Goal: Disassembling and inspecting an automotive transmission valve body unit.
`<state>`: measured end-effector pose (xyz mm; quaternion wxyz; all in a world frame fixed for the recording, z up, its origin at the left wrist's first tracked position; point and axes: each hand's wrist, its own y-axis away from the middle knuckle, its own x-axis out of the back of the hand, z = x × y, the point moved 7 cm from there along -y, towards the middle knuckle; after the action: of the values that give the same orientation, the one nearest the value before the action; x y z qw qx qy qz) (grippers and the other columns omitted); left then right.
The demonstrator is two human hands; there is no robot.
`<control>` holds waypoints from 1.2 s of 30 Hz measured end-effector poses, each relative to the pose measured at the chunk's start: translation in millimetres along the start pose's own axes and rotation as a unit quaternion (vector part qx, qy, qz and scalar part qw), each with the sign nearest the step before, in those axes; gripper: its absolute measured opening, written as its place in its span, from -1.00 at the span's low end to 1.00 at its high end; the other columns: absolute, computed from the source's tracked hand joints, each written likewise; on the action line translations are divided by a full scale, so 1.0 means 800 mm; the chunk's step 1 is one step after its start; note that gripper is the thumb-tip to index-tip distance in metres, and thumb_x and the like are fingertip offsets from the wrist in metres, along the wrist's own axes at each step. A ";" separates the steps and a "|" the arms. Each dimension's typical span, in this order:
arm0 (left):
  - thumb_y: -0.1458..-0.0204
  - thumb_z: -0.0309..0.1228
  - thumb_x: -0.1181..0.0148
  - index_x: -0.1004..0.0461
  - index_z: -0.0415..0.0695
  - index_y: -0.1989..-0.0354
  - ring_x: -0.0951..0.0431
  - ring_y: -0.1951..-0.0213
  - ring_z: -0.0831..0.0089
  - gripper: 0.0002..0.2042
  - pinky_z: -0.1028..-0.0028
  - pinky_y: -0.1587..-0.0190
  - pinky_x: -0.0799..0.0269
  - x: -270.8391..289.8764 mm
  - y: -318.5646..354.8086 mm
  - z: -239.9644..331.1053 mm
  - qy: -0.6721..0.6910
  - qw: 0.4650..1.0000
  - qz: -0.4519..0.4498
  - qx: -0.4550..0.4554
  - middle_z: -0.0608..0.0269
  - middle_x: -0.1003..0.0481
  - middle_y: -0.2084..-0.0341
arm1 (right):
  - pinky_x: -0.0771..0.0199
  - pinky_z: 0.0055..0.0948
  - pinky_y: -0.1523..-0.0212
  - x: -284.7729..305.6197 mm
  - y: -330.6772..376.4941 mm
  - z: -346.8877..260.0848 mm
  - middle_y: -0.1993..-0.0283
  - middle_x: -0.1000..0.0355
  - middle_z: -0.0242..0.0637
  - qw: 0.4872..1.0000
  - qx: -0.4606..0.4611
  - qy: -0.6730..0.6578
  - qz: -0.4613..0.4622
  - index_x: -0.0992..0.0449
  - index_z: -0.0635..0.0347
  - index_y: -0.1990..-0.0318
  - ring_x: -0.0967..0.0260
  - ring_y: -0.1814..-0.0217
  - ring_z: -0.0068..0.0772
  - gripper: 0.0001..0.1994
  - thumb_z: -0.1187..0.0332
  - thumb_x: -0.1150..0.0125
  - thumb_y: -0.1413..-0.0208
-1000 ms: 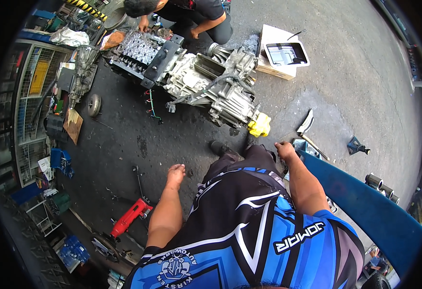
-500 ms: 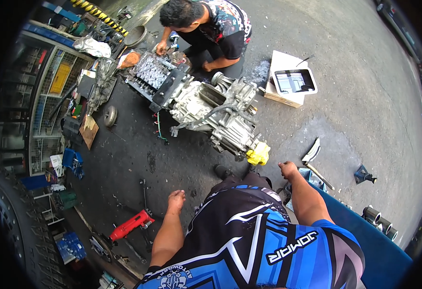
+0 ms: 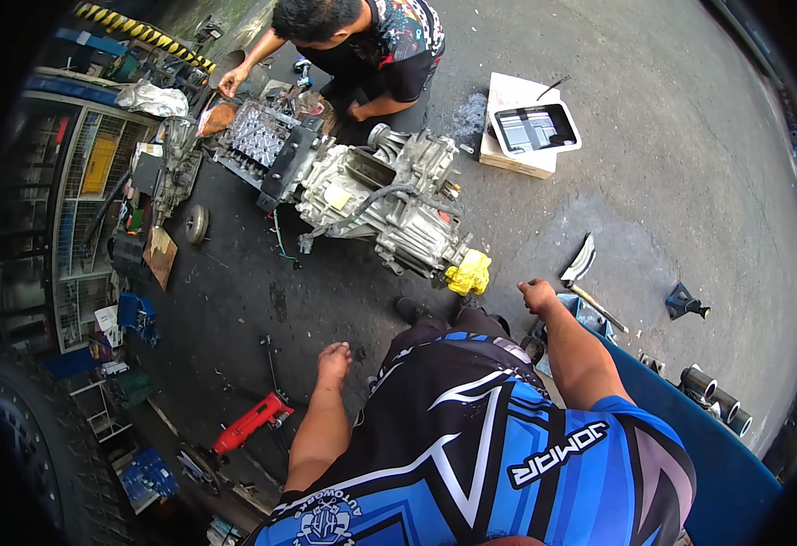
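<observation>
My left hand [image 3: 334,364] hangs beside my body with its fingers curled in, and nothing shows in it. Above the red floor jack [image 3: 251,425], it touches no object. On the other side my right hand [image 3: 537,296] is also curled, with no object visible; it is nearest the yellow wrapping [image 3: 468,273]. That wrapping covers the near end of a large gearbox [image 3: 362,187] on the floor ahead of me. Joined to the gearbox is an engine block [image 3: 257,136]. A co-worker [image 3: 389,55] crouches at its far side, one hand [image 3: 232,82] near the block's end.
A white tray of dark liquid [image 3: 535,129] rests on a box at the right. Near my right arm lie a hammer [image 3: 599,308], a blue stand [image 3: 685,302] and metal cylinders [image 3: 717,399]. A big tyre [image 3: 61,455] and a shelf cabinet [image 3: 89,209] line the left.
The engine, gearbox and tray sit slightly further left and higher in the picture. The co-worker's far hand has shifted from the block to its outer end. My hands stay curled.
</observation>
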<state>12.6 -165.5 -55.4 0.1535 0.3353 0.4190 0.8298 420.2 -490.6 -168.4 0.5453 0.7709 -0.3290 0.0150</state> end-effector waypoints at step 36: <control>0.04 -0.33 -0.14 -0.45 -0.27 0.24 -0.41 0.50 0.48 -0.73 0.49 0.40 -0.33 0.020 -0.080 -0.010 -0.071 0.992 -0.069 -0.078 0.27 -0.45 0.52 | -0.21 -0.44 0.62 -0.034 0.062 -0.010 0.52 -0.29 -0.32 0.992 -0.051 -0.111 0.001 -0.36 0.29 0.12 -0.22 0.60 -0.46 -0.64 0.18 -0.08 -0.06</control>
<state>-6.2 -123.1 -102.8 0.2650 0.3508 0.3635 0.8213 375.3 -480.0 -134.7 0.5442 0.7384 -0.3886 -0.0873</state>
